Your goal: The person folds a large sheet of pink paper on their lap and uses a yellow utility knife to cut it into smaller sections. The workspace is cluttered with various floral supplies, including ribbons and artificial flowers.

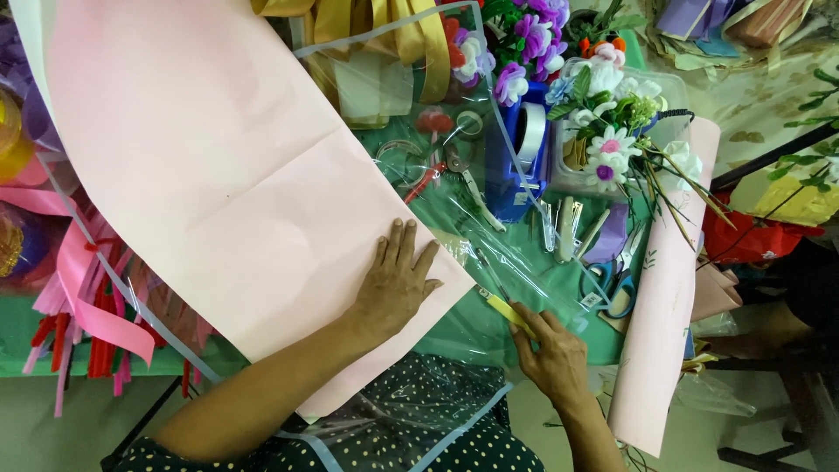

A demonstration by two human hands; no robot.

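1. Left hand [395,278]: flat, palm down, fingers spread & pointing to 12 o'clock; grip open, pinching nothing, just pressing on the pink paper sheet [218,166].
2. Pink paper sheet: large, pale pink, matte, w/ faint fold creases crossing near its middle; runs from 11 o'clock down to 6 o'clock of view, lower edge hanging off the tabletop [559,280] toward the person's lap.
3. Clear film [454,218]: see-through, glossy, w/ a pale blue border strip; lies over/under the pink sheet's right edge (can't tell which) & spreads over the green tabletop to 3 o'clock of the left hand.
4. Right hand [551,354]: at 4 o'clock of the left hand, grip closed around the yellow cutter [505,308]; its tip points to 11 o'clock & sits on the clear film just beside the pink sheet's edge.
5. Around: blue tape dispenser [517,157] at 1 o'clock of the left hand; red-handled pliers [437,170] at 12; blue-handled scissors [612,284] at 3; rolled pink paper [669,297] at far right; artificial flowers [607,122] at 2 o'clock.
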